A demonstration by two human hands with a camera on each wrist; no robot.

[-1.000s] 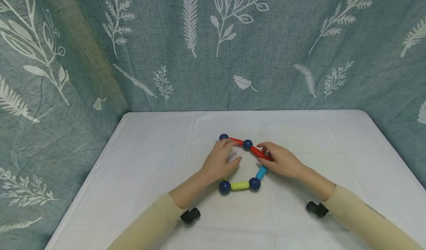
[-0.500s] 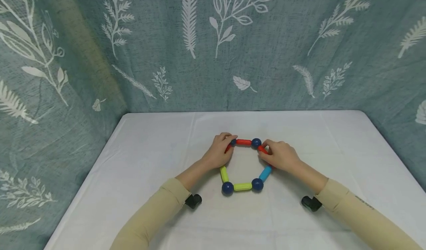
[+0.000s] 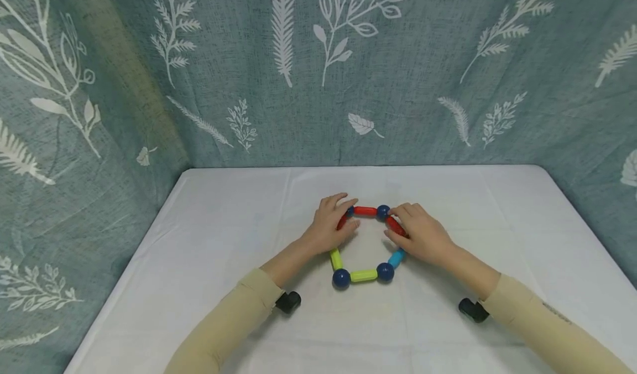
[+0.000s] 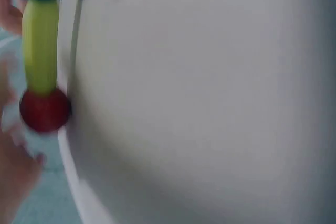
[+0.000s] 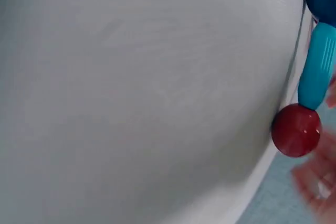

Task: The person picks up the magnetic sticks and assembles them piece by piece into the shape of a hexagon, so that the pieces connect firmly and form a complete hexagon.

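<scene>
A closed-looking ring of magnetic rods and balls lies on the white cloth in the head view. Its far side has a red rod [image 3: 365, 211] beside a dark blue ball [image 3: 383, 212]; its near side has a yellow-green rod [image 3: 364, 275] between two blue balls. My left hand [image 3: 324, 228] is over the ring's left corner, thumb and fingers spread apart. Over the right corner is my right hand [image 3: 424, 234], its fingers loosely about another red rod [image 3: 396, 226]. Red balls [image 4: 45, 109] [image 5: 296, 130] show at both side corners in the wrist views, with blurred fingers near them.
White cloth [image 3: 239, 224] covers the table around the ring. A teal leaf-patterned curtain [image 3: 308, 125] stands behind the far edge and along the sides. Black wrist cameras [image 3: 288, 302] hang beneath both sleeves.
The ring's far side has swung right and its left gap now looks closed. My left hand went to the left corner, then its fingers parted. My right hand's fingers have loosened.
</scene>
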